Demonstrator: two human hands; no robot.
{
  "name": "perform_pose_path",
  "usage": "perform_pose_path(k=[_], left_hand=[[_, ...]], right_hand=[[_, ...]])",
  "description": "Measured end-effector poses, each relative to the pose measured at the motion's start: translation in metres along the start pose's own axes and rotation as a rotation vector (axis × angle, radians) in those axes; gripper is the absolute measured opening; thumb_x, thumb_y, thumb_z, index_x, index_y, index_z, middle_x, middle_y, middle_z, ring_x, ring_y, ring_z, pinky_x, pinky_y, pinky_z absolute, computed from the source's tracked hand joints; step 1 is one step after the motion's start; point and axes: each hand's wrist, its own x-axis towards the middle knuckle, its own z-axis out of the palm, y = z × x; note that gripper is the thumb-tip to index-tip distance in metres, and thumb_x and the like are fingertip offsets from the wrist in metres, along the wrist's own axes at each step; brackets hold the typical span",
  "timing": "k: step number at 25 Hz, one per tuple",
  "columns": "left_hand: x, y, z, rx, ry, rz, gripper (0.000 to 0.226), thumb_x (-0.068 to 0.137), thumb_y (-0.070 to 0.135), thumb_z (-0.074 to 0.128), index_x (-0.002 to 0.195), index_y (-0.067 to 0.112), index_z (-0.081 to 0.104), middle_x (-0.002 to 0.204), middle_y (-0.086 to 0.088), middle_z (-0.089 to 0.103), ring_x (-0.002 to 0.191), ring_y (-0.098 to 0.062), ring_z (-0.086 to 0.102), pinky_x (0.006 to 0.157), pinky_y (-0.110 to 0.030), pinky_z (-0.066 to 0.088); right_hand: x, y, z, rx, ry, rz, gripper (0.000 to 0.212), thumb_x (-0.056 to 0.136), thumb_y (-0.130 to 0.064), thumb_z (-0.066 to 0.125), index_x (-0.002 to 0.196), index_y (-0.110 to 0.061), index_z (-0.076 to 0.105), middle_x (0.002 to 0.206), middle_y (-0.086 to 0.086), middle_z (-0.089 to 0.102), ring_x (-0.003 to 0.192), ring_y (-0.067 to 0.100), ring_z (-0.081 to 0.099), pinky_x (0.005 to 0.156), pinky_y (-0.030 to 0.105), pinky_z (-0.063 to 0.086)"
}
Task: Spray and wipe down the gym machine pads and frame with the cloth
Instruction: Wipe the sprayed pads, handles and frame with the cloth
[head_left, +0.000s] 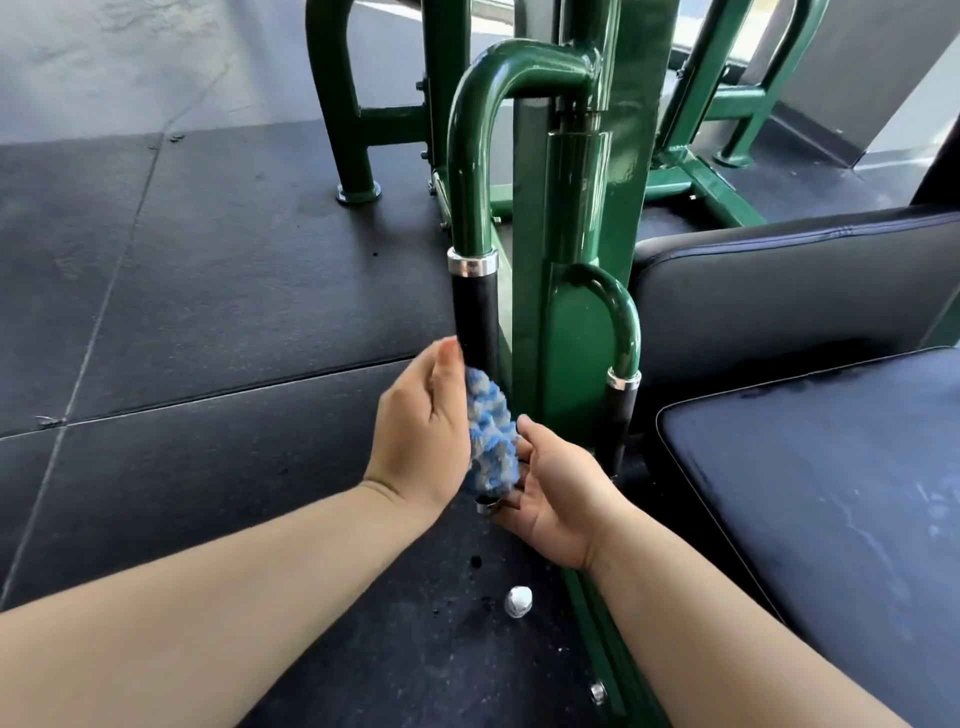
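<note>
Wiping a green gym machine's handle on a black rubber-tiled floor (208, 291).

Pale wall behind; the green frame (587, 312) stands beside black seat pads (831, 499). The left hand (421, 436) presses a blue-white cloth (491, 436) against the black handle grip (475, 322), fingers curled round it. The right hand (558, 491) is half open, touching the cloth's lower edge. A small white wad (518, 601) lies on the floor.
</note>
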Motion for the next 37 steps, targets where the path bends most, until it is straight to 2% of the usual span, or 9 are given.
perform_pose_path(k=[2,6,9,13,18,24,30,34,37], left_hand=[[-0.011,-0.008,0.005,0.048,-0.034,-0.147,0.058,0.095,0.054,0.027,0.078,0.010,0.061,0.072,0.001,0.064,0.068,-0.010,0.056,0.071,-0.032,0.045],[0.058,0.041,0.000,-0.443,0.037,-0.161,0.067,0.088,0.051,0.041,0.091,-0.015,0.055,0.084,-0.024,0.059,0.070,-0.030,0.049,0.067,-0.042,0.043],[0.064,0.052,-0.005,-0.502,-0.051,-0.080,0.065,0.096,0.047,0.036,0.089,-0.014,0.057,0.079,-0.025,0.057,0.065,-0.029,0.051,0.061,-0.031,0.044],[0.012,0.022,-0.004,-0.384,-0.357,-0.285,0.054,0.103,0.024,0.027,0.065,0.004,0.060,0.071,-0.022,0.058,0.063,-0.025,0.051,0.058,-0.026,0.045],[0.076,0.081,-0.016,-0.768,-0.418,-0.341,0.054,0.101,0.034,0.027,0.068,0.006,0.059,0.068,-0.012,0.056,0.058,-0.021,0.051,0.054,-0.027,0.044],[0.014,-0.003,-0.004,-0.285,-0.525,-0.377,0.024,0.078,0.008,0.040,0.073,0.000,0.062,0.075,-0.017,0.060,0.072,-0.030,0.049,0.061,-0.031,0.041],[0.056,0.045,-0.005,-0.607,-0.215,-0.362,0.050,0.095,0.038,0.037,0.072,-0.001,0.059,0.066,-0.023,0.057,0.057,-0.029,0.053,0.060,-0.036,0.045],[0.025,0.040,0.010,-0.147,0.208,-0.053,0.039,0.102,0.035,0.031,0.074,0.019,0.052,0.065,0.007,0.056,0.063,0.000,0.052,0.065,-0.016,0.043],[-0.005,0.033,0.015,-0.054,0.079,-0.008,0.027,0.095,0.042,0.027,0.100,0.027,0.049,0.087,0.014,0.053,0.080,0.004,0.050,0.071,-0.014,0.036]], right_hand=[[0.002,0.006,0.000,0.020,0.033,0.011,0.041,0.101,-0.042,0.038,0.103,-0.007,0.060,0.093,0.014,0.064,0.078,0.026,0.057,0.083,0.042,0.051],[0.009,0.007,-0.001,0.035,0.068,0.011,0.042,0.103,-0.038,0.033,0.100,-0.003,0.058,0.098,0.023,0.065,0.086,0.030,0.061,0.067,0.029,0.046],[0.010,0.012,0.003,0.060,0.076,0.016,0.042,0.104,-0.036,0.034,0.104,-0.002,0.059,0.097,0.023,0.067,0.090,0.030,0.063,0.066,0.028,0.046],[0.015,0.015,0.003,0.140,0.090,0.020,0.037,0.103,-0.032,0.037,0.102,-0.003,0.059,0.092,0.016,0.059,0.074,0.024,0.057,0.065,0.029,0.046],[0.019,0.016,0.000,0.127,0.099,0.006,0.045,0.105,-0.032,0.029,0.104,0.003,0.056,0.086,0.023,0.068,0.079,0.029,0.064,0.067,0.028,0.050],[0.021,0.018,0.002,0.162,0.072,0.022,0.026,0.098,-0.033,0.042,0.092,-0.014,0.057,0.078,0.004,0.049,0.063,0.016,0.040,0.060,0.027,0.036],[0.023,0.017,0.006,0.131,0.094,0.019,0.045,0.105,-0.034,0.030,0.112,0.002,0.056,0.085,0.020,0.069,0.073,0.026,0.066,0.058,0.026,0.054],[0.019,0.015,0.008,0.085,0.099,-0.033,0.037,0.105,-0.027,0.031,0.088,-0.006,0.055,0.063,0.011,0.069,0.055,0.019,0.067,0.068,0.030,0.049],[0.016,0.015,0.008,0.095,0.083,-0.072,0.034,0.104,-0.018,0.032,0.079,-0.012,0.053,0.046,-0.001,0.059,0.036,0.010,0.056,0.050,0.025,0.046]])
